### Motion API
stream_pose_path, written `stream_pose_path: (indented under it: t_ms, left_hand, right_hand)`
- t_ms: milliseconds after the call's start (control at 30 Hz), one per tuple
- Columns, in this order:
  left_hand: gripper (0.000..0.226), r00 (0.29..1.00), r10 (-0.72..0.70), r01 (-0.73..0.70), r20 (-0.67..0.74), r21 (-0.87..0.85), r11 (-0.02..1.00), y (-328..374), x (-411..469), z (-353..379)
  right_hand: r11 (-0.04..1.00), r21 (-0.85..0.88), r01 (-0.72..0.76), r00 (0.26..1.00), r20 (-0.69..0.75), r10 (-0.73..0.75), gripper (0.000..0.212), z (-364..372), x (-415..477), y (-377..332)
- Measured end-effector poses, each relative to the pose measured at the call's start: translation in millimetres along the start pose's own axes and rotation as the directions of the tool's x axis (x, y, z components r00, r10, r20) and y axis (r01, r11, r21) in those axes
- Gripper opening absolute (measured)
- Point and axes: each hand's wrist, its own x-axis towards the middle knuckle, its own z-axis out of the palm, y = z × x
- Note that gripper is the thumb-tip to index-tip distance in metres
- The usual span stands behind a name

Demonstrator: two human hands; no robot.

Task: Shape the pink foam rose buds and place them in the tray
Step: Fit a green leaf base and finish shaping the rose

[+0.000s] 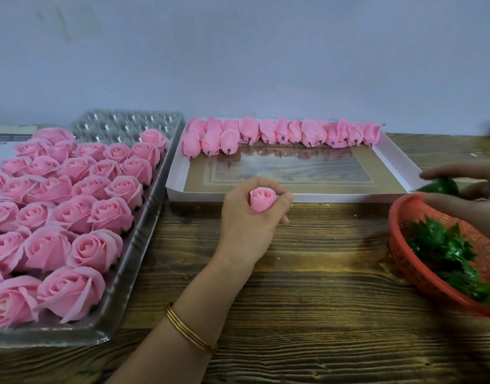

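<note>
— Looking at the left hand (pixel 249 217): what is held?
— A pink rose bud (pixel 262 199) is gripped, near the white tray (pixel 321 197). A green piece (pixel 440 186) is pinched by the right hand (pixel 465 209).

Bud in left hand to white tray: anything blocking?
Nothing visible. The left hand holds the pink foam rose bud just short of the low near wall of the white cardboard tray; bare tray floor lies behind it. The right hand, holding a green plastic piece, and red plastic basket sit off to the right.
</note>
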Motion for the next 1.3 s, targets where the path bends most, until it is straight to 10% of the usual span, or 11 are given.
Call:
stream_pose_path:
  t_ms: [300, 800, 1300]
  left_hand:
    - [0.011, 1.0, -0.018, 0.018, -0.018, -0.001, 1.0, -1.0, 1.1, 0.3]
    - [0.03, 0.988, -0.088, 0.059, -0.13, -0.21, 0.976, -3.0, 9.1, -2.0]
    - [0.042, 0.976, -0.219, 0.202, 0.003, -0.405, 0.892, 5.1, 6.5, 0.5]
  right_hand:
    - [0.7, 0.707, 0.098, 0.941, 0.162, -0.296, 0.053, 40.1, -34.1, -125.1]
    - [0.627, 0.749, -0.214, 0.933, 0.346, -0.096, 0.033, 119.7, -45.5, -150.3]
    - [0.63, 0.762, -0.152, 0.969, 0.241, -0.058, 0.039, 141.1, -56.3, -159.6]
